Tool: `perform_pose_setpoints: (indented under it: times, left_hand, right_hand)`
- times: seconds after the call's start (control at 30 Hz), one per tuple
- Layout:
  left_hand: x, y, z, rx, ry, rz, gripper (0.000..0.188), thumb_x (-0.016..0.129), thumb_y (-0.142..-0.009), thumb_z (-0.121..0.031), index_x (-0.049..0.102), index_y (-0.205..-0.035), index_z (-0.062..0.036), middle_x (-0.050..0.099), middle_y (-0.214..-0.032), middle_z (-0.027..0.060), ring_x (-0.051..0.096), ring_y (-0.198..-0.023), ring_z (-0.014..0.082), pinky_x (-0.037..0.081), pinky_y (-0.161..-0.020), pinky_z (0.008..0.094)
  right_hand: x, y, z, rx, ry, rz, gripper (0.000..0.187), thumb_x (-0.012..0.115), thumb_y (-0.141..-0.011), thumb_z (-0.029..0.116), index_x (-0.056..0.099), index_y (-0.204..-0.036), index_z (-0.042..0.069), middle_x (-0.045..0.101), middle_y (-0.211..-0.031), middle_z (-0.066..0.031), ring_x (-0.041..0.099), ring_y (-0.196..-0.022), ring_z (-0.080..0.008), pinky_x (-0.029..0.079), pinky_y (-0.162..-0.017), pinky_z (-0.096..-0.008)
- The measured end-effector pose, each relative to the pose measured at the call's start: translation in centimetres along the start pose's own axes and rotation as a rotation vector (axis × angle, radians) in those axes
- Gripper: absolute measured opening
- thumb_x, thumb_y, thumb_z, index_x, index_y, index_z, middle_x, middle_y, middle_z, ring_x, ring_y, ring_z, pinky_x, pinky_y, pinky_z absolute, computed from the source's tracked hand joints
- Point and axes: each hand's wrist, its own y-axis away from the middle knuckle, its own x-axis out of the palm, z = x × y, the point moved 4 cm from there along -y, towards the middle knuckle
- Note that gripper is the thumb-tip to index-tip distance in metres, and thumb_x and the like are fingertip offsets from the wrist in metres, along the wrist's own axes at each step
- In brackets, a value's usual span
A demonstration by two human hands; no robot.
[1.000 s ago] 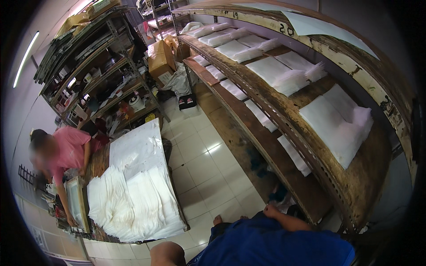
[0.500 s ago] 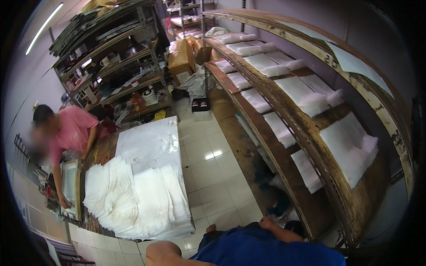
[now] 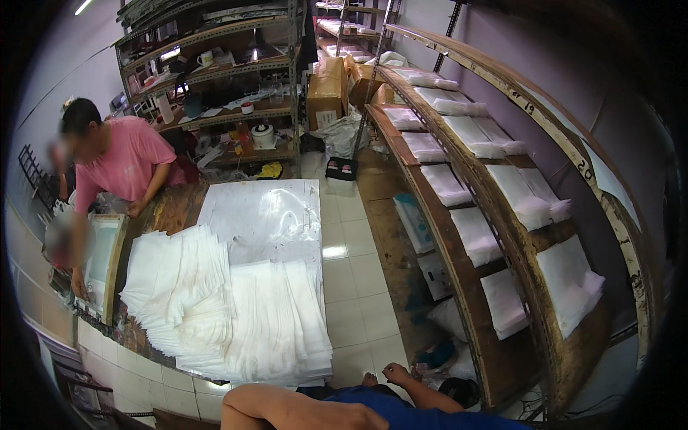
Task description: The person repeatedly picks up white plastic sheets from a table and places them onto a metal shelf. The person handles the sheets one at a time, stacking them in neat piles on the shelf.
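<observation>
My left arm is bent across the lower edge, and my left hand (image 3: 356, 416) lies against my blue shirt (image 3: 423, 412); its fingers are hidden. Low beside my body hangs my right hand (image 3: 395, 373), loosely open, with nothing visible in it. Nearest to my left arm is a table bearing fanned stacks of thin white sheets (image 3: 269, 322). Behind them, a pale glossy board (image 3: 265, 211) covers part of the tabletop. To my right, bundles of white sheets (image 3: 570, 287) lie along the tiers of a long wooden shelf rack (image 3: 502, 240).
A co-worker in a pink shirt (image 3: 140, 158) leans over a framed screen (image 3: 104, 265) on the table's left side. Cluttered metal shelving (image 3: 208, 68) and cardboard boxes (image 3: 327, 89) stand at the back. A tiled floor aisle (image 3: 355, 287) runs between table and rack.
My view has turned, so table and rack sit differently in it. My left forearm now reaches across my front. The co-worker's arm still extends over the screen.
</observation>
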Motion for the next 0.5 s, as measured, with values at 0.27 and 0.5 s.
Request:
perform_pose_setpoints:
  times: [0.27,0.5]
  left_hand:
    - [-5.4,3.5,4.3,-0.391,-0.429,-0.253,0.029,0.067,-0.082,-0.010,0.044,-0.064,-0.0063,0.048,-0.060,0.0063,0.050,-0.055,0.0236,0.038,-0.051,0.0347]
    - [-5.8,13.0,5.2,-0.837,-0.645,-0.637,0.028,0.071,-0.077,-0.007,0.046,-0.066,-0.0081,0.052,-0.062,0.0054,0.050,-0.051,0.0260,0.039,-0.050,0.0360]
  right_hand:
    - [0.6,4.0,0.6,0.067,-0.003,-0.032,0.034,0.060,-0.084,0.033,0.065,-0.099,0.002,0.069,-0.079,-0.0137,0.069,-0.066,-0.0204,0.054,-0.071,-0.0348]
    - [2.2,4.1,-2.3,0.254,-0.052,0.113,0.036,0.060,-0.089,0.030,0.059,-0.105,-0.003,0.065,-0.080,-0.0109,0.066,-0.065,-0.0172,0.048,-0.052,-0.0291]
